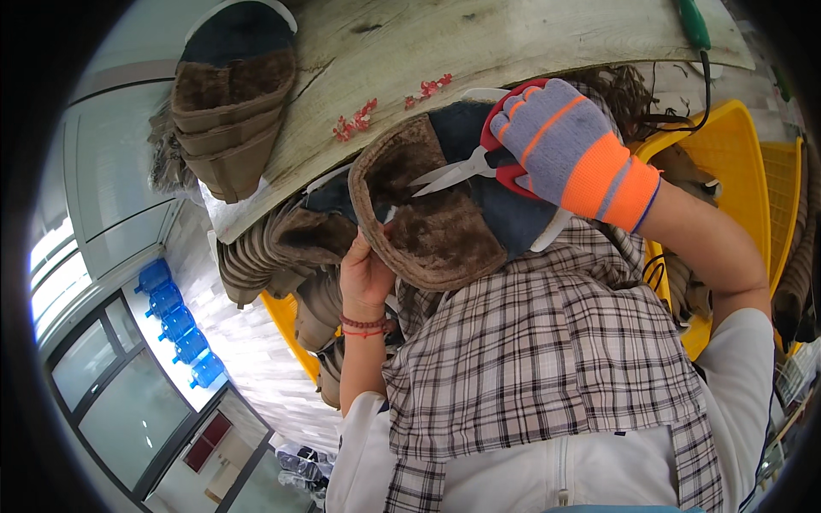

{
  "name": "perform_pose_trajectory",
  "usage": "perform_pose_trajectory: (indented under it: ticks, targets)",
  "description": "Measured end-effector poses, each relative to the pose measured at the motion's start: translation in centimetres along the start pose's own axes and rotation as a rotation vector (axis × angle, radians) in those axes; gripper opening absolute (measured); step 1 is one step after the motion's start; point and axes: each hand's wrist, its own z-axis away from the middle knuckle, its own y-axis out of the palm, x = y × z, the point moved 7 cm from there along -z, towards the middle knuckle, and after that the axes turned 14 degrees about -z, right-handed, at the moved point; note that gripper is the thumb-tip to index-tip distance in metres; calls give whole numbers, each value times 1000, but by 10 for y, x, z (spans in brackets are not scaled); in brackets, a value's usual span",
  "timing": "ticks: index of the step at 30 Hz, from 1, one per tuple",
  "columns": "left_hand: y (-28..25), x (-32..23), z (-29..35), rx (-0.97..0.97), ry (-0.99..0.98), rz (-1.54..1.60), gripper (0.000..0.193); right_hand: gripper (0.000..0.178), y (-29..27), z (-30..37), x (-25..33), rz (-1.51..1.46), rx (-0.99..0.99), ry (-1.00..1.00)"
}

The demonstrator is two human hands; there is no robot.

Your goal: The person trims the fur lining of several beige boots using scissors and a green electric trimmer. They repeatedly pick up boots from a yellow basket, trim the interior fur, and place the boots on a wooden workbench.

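A brown fleece-lined shoe upper [466, 244] with a dark blue inner section is held above my lap, its opening facing up. My left hand [366, 275], bare, grips its near left edge, the thumb over the rim and the other fingers partly hidden beneath. In my right hand [569, 145], covered by a grey and orange knit glove, are red-handled scissors [453, 175]. Their blades point left over the upper's fleece opening and look nearly closed. Whether the tips touch the fleece I cannot tell.
A worn wooden table [496, 43] spans the far side, bearing a stack of similar uppers [231, 120] and red scraps [355, 120]. More nested uppers [265, 248] lie left. A yellow basket [753, 145] stands right, below a green-handled corded tool [694, 26].
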Motion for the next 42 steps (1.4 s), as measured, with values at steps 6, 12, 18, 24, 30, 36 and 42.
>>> perform_pose_trajectory:
  ticks: [6, 12, 18, 24, 30, 36, 42]
  targets:
    - [2, -2, 4, 13, -9, 8, 17, 25, 0, -2, 6, 12, 25, -59]
    - [6, -1, 1, 35, -15, 18, 18, 18, 7, -3, 25, 20, -38, -188]
    - [7, -2, 0, 81, -7, 28, 20, 11, 9, -5, 29, -59, -103, -222]
    - [10, -1, -1, 93, 3, 17, 21, 12, 10, -5, 30, -33, -93, -216]
    - [20, -3, 0, 137, 5, -24, 31, 23, 6, -5, 21, -21, 34, -139]
    - [48, -10, -2, -14, 98, -69, 31, 27, 6, 1, -10, 74, -37, -30]
    - [42, -11, -21, 27, 157, -29, 36, 28, 7, -7, -10, 89, -90, -93]
